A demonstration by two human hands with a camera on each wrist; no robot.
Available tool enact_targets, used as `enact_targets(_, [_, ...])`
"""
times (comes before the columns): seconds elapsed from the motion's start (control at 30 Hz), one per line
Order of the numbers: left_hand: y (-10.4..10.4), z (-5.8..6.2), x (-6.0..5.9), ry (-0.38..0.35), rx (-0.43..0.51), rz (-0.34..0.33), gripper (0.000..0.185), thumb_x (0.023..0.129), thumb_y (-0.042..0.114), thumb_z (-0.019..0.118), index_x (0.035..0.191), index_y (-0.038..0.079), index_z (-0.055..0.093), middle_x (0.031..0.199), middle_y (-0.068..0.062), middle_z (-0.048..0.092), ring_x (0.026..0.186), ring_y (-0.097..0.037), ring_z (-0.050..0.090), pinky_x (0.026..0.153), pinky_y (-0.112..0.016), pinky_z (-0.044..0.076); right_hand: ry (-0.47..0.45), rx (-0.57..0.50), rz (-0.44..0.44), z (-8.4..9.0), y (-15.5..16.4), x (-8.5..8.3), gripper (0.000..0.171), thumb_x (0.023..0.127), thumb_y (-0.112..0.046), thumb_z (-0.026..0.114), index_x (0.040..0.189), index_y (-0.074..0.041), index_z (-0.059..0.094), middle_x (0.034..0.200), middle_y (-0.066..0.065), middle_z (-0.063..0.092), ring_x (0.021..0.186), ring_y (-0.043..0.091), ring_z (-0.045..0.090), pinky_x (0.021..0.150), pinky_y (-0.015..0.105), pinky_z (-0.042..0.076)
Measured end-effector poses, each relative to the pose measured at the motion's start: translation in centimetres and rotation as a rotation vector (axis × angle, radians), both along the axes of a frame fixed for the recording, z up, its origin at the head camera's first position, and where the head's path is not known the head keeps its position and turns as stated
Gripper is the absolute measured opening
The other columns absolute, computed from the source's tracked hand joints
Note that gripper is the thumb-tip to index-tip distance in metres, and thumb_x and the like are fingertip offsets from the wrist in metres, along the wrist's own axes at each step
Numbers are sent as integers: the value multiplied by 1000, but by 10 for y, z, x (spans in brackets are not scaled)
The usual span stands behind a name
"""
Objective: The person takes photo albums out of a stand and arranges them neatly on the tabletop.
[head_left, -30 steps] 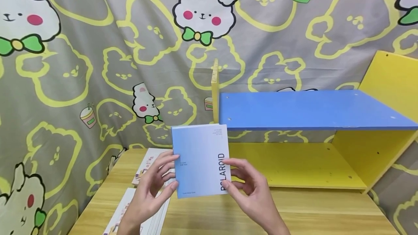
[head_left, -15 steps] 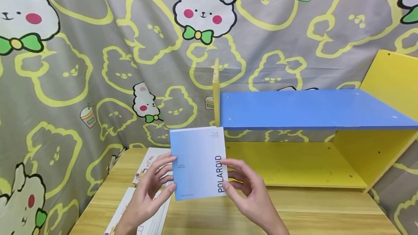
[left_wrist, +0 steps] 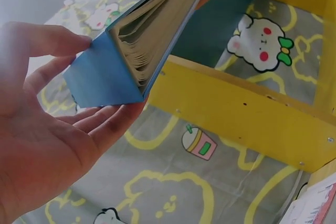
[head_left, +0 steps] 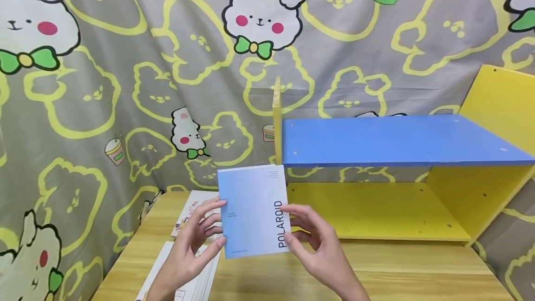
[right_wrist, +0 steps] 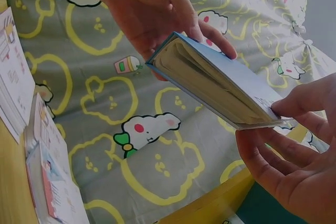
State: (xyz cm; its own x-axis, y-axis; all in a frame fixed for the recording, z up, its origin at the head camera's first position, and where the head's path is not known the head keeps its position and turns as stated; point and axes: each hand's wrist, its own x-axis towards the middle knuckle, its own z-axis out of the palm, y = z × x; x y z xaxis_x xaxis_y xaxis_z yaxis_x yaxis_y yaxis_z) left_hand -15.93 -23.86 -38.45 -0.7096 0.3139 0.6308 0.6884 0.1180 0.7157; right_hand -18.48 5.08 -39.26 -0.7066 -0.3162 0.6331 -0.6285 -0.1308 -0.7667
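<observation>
Blue book being held upright above the desk, both hands pinching its edges.

Head view: left hand (head_left: 190, 250) and right hand (head_left: 318, 244) are pinching the book (head_left: 253, 211) above the desk (head_left: 376, 268). Wrist views: pages are fanning loosely; the fingertip hold is looking light, so the book could be slipping and dropping.

Yellow-blue shelf (head_left: 393, 140), booklets (head_left: 188, 212), bunny curtain (head_left: 125, 82)
</observation>
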Motion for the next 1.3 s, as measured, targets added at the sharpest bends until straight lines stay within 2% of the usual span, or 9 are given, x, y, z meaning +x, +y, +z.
enact_targets(0.2, [-2,1,-2,3,-12,-9,66,91,-19,61,151,-5,38,153,-20,39,117,-23,65,95,-33,56,-12,0,4,0,-2,-1,50,94,10,66,139,-9,58,136,12,62,104,26,67,82,36,61])
enact_targets(0.43, [-7,7,1,-64,-82,41,67,92,-15,64,152,4,40,139,-11,56,115,-20,67,90,-34,59,-57,-6,33,-3,-3,-4,50,94,9,67,140,-9,57,136,12,63,103,29,69,81,39,62])
enact_targets(0.63, [-10,8,2,-73,-99,38,67,93,-12,66,153,6,41,134,-13,59,111,-21,68,88,-34,60,-87,-5,56,-7,-5,-4,51,94,8,67,140,-9,56,137,14,62,104,29,69,82,40,62])
enact_targets(0.8, [-15,7,1,-92,-110,47,67,93,-10,68,152,8,43,132,-13,59,104,-24,69,87,-34,60,-74,-13,90,-8,-6,-8,53,93,10,67,141,-8,54,138,16,60,106,31,70,83,42,62])
enact_targets(1.0, [-20,7,2,-168,-126,70,64,94,-5,70,151,14,45,135,-9,56,103,-25,70,88,-34,60,-96,-5,118,-10,-9,-10,55,93,10,68,143,-8,53,138,17,60,107,31,70,83,42,62])
enact_targets(1.3, [-24,5,3,-106,-139,37,65,93,-9,68,151,7,44,145,-13,47,106,-22,68,86,-34,60,-167,28,135,-13,-12,-10,59,91,10,69,144,-11,52,138,18,59,104,30,70,80,42,62])
